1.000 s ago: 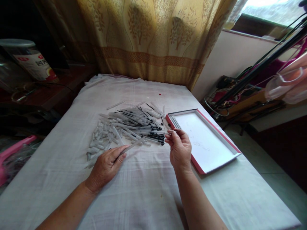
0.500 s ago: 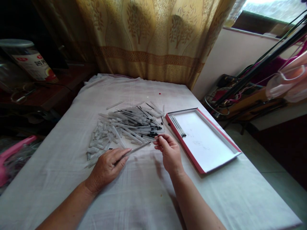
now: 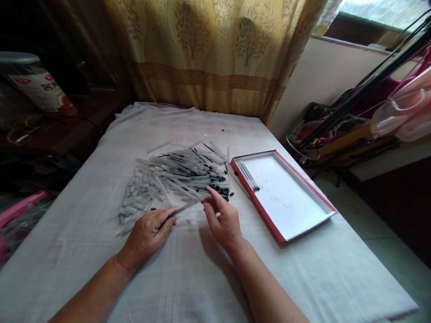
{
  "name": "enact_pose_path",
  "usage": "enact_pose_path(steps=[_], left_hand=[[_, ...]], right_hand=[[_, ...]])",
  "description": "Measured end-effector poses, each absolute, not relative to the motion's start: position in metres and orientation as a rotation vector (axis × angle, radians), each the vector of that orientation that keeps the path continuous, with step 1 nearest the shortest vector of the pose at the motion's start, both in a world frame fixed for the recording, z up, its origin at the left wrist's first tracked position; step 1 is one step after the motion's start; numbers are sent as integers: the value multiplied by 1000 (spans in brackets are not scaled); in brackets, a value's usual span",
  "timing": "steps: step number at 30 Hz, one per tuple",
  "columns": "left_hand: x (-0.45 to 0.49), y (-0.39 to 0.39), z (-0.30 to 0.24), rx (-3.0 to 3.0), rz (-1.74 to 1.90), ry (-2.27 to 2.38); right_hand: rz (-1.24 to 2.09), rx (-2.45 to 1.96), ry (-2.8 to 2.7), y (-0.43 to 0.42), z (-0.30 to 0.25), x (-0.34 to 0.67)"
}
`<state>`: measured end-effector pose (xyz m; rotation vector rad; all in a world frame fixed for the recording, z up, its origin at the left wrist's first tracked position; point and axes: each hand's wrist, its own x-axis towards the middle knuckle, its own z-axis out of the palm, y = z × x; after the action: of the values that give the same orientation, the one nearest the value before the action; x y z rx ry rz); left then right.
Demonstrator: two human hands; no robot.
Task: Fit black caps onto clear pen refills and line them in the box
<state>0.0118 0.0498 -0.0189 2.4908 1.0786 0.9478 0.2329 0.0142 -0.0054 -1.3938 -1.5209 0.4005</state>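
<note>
on the cloth (image 3: 161,287), the tray (image 3: 296,206) is placed right of the pile of tubes (image 3: 182,167). before it, the right hand (image 3: 224,220) is half-curled, its hold not discernible; by the left hand (image 3: 146,231), the tube (image 3: 186,207) is pinched, its tip near the right fingertips.

A gold, tree-patterned curtain (image 3: 215,58) hangs behind the cloth-covered desk (image 3: 182,282). Right, daylight fills a window (image 3: 387,15) above a pale wall (image 3: 299,80) and tiled floor (image 3: 387,251); left, a dark-red cabinet (image 3: 97,110).
</note>
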Motion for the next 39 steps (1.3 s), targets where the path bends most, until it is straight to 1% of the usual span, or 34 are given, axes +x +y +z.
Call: enact_pose_path(steps=[5, 7, 11, 14, 16, 18, 22, 24, 26, 30, 39], left_hand=[[11, 50, -20, 2471, 952, 1074], [12, 50, -20, 2476, 959, 1066], [12, 51, -19, 2478, 982, 1051], [12, 51, -20, 2475, 991, 1044], [11, 52, -21, 2476, 991, 1040], [11, 52, -21, 2474, 985, 1035], [12, 51, -20, 2471, 954, 1036], [11, 50, -19, 2478, 938, 1044], [11, 50, -18, 2484, 926, 1047], [12, 49, -17, 2487, 910, 1045], [11, 50, -17, 2490, 876, 1041]], right_hand=[[102, -1787, -1521, 22, -6, 285], [41, -1957, -1563, 22, -8, 298], [-2, -2125, -1656, 25, -13, 303], [37, -2171, -1647, 27, -12, 302], [71, -2128, -1591, 27, -11, 302], [150, -1983, -1507, 24, -10, 299], [526, -1567, -1377, 18, -8, 278], [709, -1442, -1346, 16, -7, 264], [817, -1379, -1326, 15, -7, 253], [868, -1342, -1319, 14, -6, 244], [787, -1326, -1431, 11, 0, 240]])
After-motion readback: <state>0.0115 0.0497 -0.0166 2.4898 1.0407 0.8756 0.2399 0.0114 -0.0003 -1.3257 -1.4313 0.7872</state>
